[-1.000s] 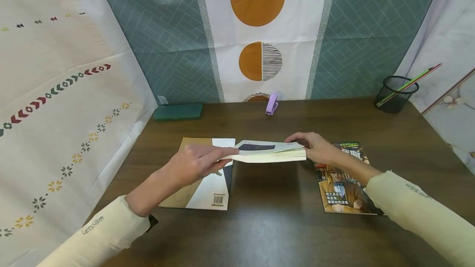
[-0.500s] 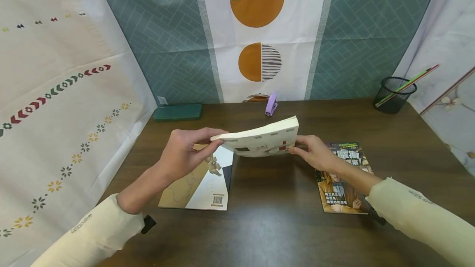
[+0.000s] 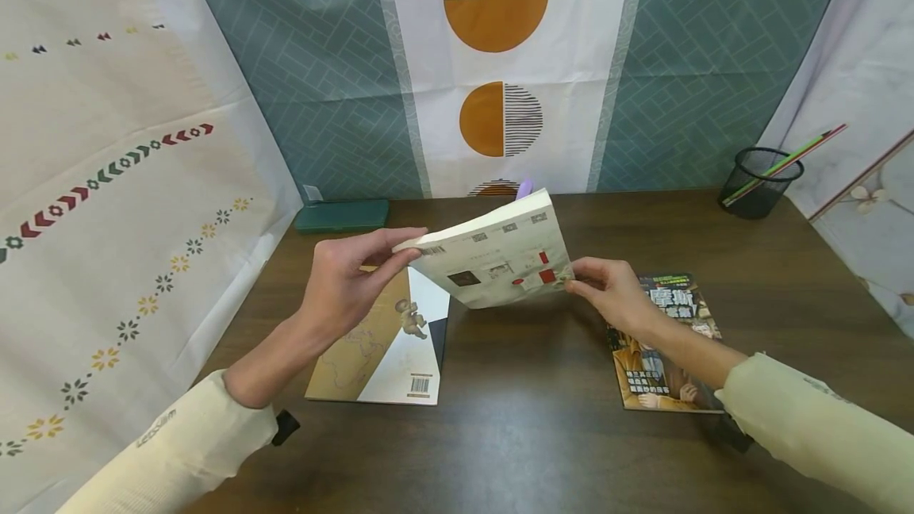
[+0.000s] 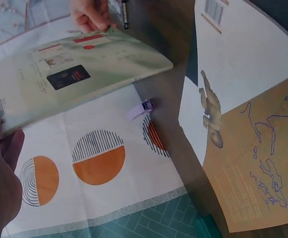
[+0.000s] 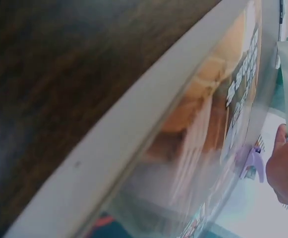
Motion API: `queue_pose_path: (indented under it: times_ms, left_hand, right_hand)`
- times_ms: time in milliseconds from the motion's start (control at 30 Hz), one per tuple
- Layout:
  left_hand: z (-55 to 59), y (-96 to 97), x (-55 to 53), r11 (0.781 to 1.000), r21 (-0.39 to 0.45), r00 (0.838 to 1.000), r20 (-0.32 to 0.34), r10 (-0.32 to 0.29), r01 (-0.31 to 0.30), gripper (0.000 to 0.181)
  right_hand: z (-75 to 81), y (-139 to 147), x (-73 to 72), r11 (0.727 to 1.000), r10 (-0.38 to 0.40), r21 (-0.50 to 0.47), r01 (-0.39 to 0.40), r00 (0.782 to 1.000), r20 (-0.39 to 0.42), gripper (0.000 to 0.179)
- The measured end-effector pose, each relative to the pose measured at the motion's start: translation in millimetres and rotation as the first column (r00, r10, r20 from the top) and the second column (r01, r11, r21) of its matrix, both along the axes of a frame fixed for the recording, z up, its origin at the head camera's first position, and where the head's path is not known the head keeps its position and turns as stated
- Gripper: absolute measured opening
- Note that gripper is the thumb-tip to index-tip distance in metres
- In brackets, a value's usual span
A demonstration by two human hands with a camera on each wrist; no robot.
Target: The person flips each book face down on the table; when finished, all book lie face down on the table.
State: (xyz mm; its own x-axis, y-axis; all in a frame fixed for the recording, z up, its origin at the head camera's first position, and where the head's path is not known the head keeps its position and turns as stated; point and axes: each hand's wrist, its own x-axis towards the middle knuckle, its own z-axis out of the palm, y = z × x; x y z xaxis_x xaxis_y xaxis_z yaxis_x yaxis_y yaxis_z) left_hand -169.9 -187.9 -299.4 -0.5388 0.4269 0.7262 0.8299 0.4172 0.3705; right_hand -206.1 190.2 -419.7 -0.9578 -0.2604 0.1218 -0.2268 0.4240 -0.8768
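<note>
A pale paperback book (image 3: 493, 260) is held up tilted over the middle of the table, its back cover with small codes and red marks facing me. My left hand (image 3: 343, 280) pinches its upper left corner between thumb and fingers. At the lower right corner, my right hand (image 3: 617, 296) pinches the cover. The left wrist view shows the same book (image 4: 84, 74) with the left thumb on its barcode corner. Beneath the left hand lies a tan and white book (image 3: 385, 355), and a magazine (image 3: 660, 371) with a figure in a brown coat lies under the right forearm.
A green case (image 3: 343, 215) lies at the back left of the dark wooden table (image 3: 514, 435). Behind the raised book a purple stapler (image 3: 525, 187) is mostly hidden. A black mesh cup (image 3: 760, 181) with pencils stands at the back right.
The book, nearly flat with its page edges toward me, has tipped up so its back cover shows. The left hand has turned and risen slightly, keeping its hold; the stapler is now partly covered.
</note>
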Motion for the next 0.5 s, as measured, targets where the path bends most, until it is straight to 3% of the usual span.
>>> queue_pose_path:
  times_ms: [267, 500]
  left_hand:
    - [3.4, -1.8, -1.4, 0.998, 0.038, 0.998, -0.041, 0.049, -0.048, 0.040]
    - [-0.8, -6.2, -0.4, 0.993, 0.071, 0.996, 0.001, 0.093, -0.093, 0.035]
  right_hand:
    - [15.9, 8, 8.2, 0.992, -0.060, -0.106, 0.063, 0.998, 0.030, 0.027]
    - [31.8, 19, 10.3, 0.983, -0.066, -0.166, 0.073, 0.997, 0.048, 0.035]
